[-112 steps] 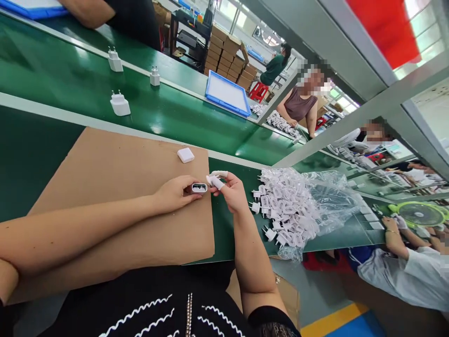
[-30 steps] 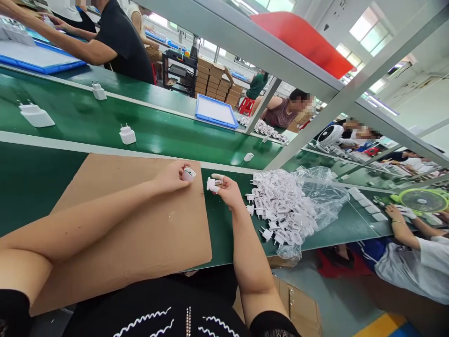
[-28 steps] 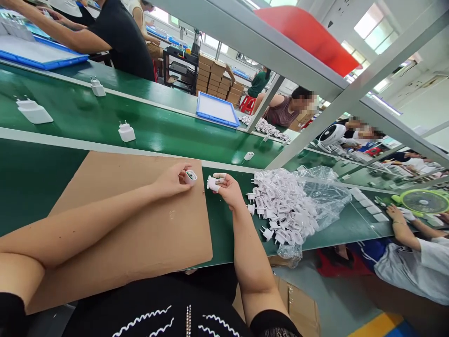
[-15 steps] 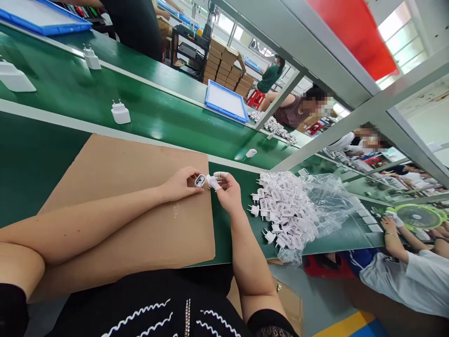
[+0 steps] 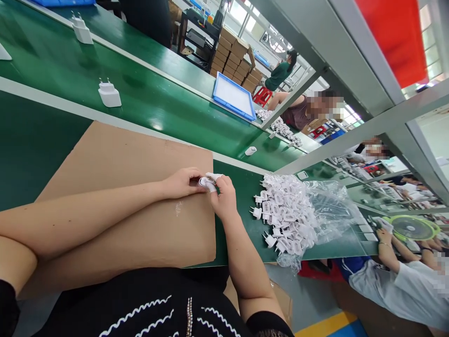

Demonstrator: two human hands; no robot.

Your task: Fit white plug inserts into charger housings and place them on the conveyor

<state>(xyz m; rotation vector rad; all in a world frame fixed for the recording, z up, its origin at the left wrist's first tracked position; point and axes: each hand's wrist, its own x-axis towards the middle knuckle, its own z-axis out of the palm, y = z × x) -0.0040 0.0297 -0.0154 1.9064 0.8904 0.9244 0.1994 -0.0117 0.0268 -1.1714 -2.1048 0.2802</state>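
Above the cardboard sheet (image 5: 147,187), my left hand (image 5: 180,182) is closed around a white charger housing (image 5: 202,181), whose end points toward my right hand. My right hand (image 5: 224,196) has white covers on its thumb and a finger, pinched together at the housing's end. Between them is a small part, mostly hidden; half a second ago it showed as a white plug piece with metal pins. The two hands are now nearly touching. To the right lies a heap of white plug pieces (image 5: 289,210) on the green bench.
A clear plastic bag (image 5: 331,210) lies against the heap. Past the bench's pale rail is a green belt carrying white chargers (image 5: 110,93). A blue-rimmed tray (image 5: 234,97) sits beyond it. A metal post slants up at right; a co-worker (image 5: 389,276) sits near a green fan (image 5: 412,227).
My right hand has moved left and brought the plug piece against the housing's open end, closing the gap between them. The view has shifted slightly. Chargers on the belt appear farther left.
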